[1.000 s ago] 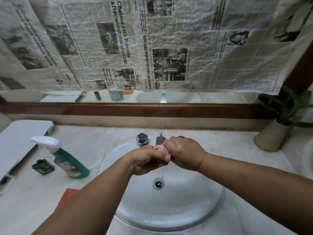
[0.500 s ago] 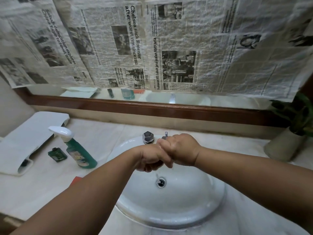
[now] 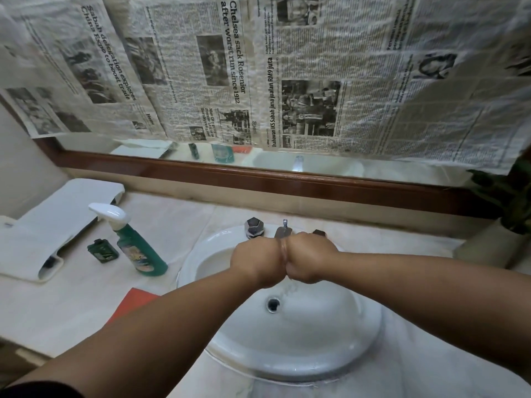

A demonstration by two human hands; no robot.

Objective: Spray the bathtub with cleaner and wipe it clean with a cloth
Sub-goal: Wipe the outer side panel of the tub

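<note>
Two bare forearms reach in from the bottom edge over a white oval ceramic basin (image 3: 353,351) sunk into a pale marble counter (image 3: 71,308). A flat red-orange sheet (image 3: 135,301) lies on the counter, partly hidden by the left forearm.

Above the basin's dark round drain hole (image 3: 273,304), the left hand (image 3: 254,262) and right hand (image 3: 311,259) are balled into tight fists, pressed knuckle to knuckle. A thin strip of pink cloth (image 3: 284,249) shows in the seam between them, and both hands clench it. The rest of the cloth is hidden.

Left of the basin, well apart from the hands, a green plastic spray bottle (image 3: 140,251) with a white trigger head stands on the counter. A small dark green bottle (image 3: 103,251) lies just beside it, and a white folded object (image 3: 48,225) lies further left.

Just behind the hands sit a faceted dark tap knob (image 3: 254,227) and a metal spout (image 3: 283,232). At the far right stands a leafy plant in a pale pot (image 3: 485,248). A wood-framed mirror (image 3: 258,176) runs along the wall, mostly covered by newspaper sheets (image 3: 316,67).
</note>
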